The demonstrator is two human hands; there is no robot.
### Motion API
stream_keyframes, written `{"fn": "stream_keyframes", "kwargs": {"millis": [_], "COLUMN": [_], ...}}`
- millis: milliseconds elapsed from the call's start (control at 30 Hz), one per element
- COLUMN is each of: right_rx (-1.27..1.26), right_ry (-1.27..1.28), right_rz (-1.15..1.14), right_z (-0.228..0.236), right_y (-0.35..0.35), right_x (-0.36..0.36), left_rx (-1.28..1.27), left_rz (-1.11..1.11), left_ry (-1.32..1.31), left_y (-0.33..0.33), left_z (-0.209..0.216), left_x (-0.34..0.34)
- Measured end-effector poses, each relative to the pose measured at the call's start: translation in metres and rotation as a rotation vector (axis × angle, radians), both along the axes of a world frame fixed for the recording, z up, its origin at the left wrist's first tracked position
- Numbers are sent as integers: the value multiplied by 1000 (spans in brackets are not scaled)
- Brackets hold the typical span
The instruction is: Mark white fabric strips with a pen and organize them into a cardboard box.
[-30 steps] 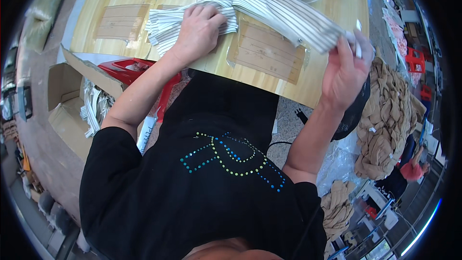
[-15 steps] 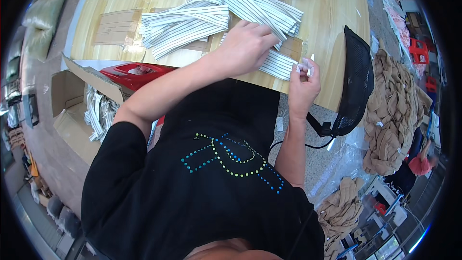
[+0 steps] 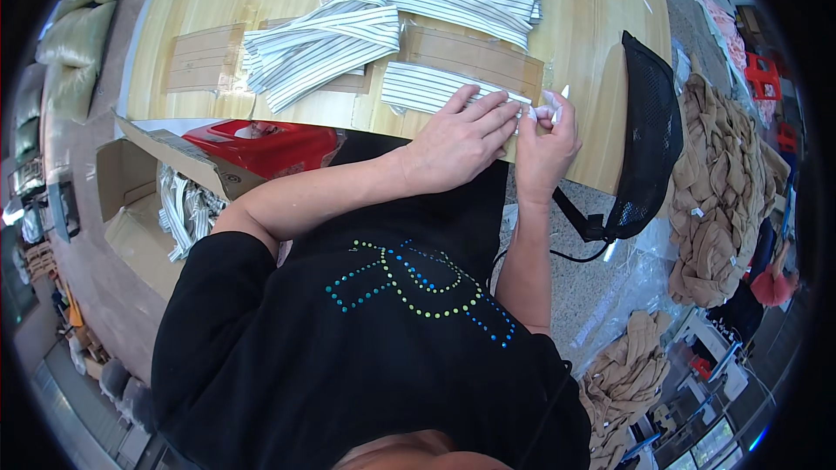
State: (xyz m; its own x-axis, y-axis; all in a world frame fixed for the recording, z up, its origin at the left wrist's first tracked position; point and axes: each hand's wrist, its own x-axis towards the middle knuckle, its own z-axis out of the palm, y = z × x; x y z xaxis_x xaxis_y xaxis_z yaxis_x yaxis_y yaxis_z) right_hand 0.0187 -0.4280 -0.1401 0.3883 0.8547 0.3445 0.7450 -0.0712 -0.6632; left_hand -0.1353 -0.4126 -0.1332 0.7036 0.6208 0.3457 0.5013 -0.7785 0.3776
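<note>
Table [image 3: 592, 0]: near edge shows, far edge cut off
Strip [image 3: 418, 85]: one, striped, along the near edge, right part mostly hidden
Left hand [image 3: 460, 144]: straightened out, flat over that strip
Right hand [image 3: 547, 146]: curled, pinching one slim white stick [image 3: 565, 91], partly covered
Pile [image 3: 322, 43]: farther in, cut off at top, too overlapped to count

Letter-like dotted shapes [image 3: 424, 280], on black shirt [image 3: 374, 365]; no readable words

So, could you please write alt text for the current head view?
A person's left hand lies on a striped strip on a wooden table, while the right hand, near the strip's right end, holds a slim white item. More strips are piled beyond.
</note>
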Motion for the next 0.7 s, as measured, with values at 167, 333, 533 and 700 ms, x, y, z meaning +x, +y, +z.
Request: {"fn": "stream_keyframes", "kwargs": {"millis": [167, 333, 533, 700], "right_rx": [-25, -66, -112, 103], "right_ry": [42, 0, 49, 587], "right_rz": [-13, 1, 24, 98], "right_z": [2, 9, 8, 26], "right_y": [1, 0, -1, -11], "right_x": [4, 3, 9, 12], "left_rx": [-24, -22, 29, 57], "left_rz": [-35, -14, -48, -75], "left_ry": [73, 127, 178, 219], "left_y": [-2, -5, -8, -8], "left_z": [0, 0, 2, 1], "left_x": [0, 0, 1, 2]}}
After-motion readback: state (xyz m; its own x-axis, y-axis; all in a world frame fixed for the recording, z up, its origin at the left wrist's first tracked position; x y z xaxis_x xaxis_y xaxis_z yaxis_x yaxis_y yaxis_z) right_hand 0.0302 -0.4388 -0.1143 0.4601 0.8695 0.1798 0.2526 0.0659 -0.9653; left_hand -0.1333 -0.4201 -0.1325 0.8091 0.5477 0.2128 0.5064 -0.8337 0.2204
